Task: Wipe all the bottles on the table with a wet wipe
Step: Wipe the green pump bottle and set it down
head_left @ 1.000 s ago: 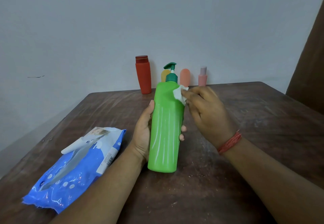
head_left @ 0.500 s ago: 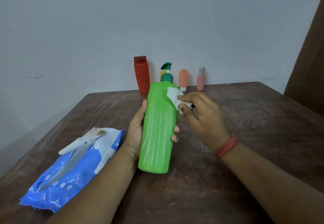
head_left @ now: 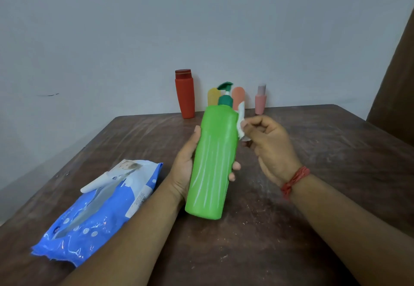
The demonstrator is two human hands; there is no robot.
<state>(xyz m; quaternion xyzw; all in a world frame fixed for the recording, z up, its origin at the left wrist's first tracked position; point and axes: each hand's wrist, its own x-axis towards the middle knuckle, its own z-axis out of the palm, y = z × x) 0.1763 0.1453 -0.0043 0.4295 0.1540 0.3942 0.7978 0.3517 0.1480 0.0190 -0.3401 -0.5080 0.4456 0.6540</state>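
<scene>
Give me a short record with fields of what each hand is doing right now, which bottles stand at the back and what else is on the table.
left hand: left hand grips the tall green plastic pump bottle, tilted, off the table
right hand: right hand pinches a small white wet wipe against the bottle's upper right edge
back row: red plastic bottle, yellow rounded bottle, orange rounded bottle, small pink bottle
also on table: blue wet wipe pack, flap open, on the dark wooden table
</scene>
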